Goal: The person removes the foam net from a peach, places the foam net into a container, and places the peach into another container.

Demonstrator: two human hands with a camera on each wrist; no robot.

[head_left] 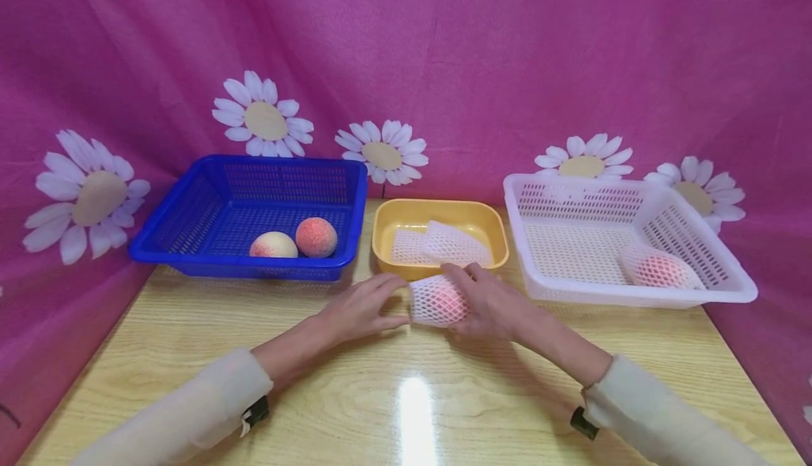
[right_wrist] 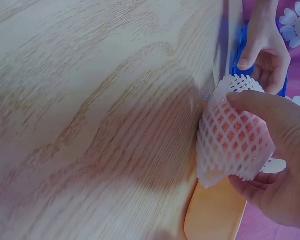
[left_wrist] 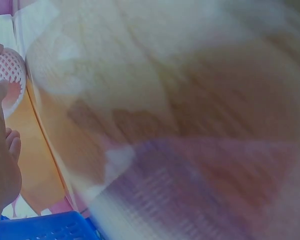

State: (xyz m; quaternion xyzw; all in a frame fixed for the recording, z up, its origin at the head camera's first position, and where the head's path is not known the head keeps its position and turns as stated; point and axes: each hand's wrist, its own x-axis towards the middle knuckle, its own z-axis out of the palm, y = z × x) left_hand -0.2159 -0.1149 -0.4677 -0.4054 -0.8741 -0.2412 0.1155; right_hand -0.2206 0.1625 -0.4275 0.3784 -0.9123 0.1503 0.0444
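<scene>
In the head view a peach in a white foam net (head_left: 440, 302) is held just above the table's middle, in front of the yellow tub. My right hand (head_left: 491, 304) grips it from the right; in the right wrist view the thumb lies across the net (right_wrist: 234, 137) with fingers beneath. My left hand (head_left: 360, 307) is close to the net's left end, its thumb and fingers spread apart. The right wrist view shows this left hand (right_wrist: 267, 55) holding nothing, a small gap from the net. The left wrist view is mostly blurred, with the netted peach (left_wrist: 12, 95) at its left edge.
A blue basket (head_left: 247, 261) at the left holds two bare peaches (head_left: 316, 237). The yellow tub (head_left: 387, 266) behind the hands contains foam nets (head_left: 453, 244). At the right, a white basket (head_left: 634, 295) holds another netted peach (head_left: 662, 271). A pink flowered cloth (head_left: 469, 64) hangs behind.
</scene>
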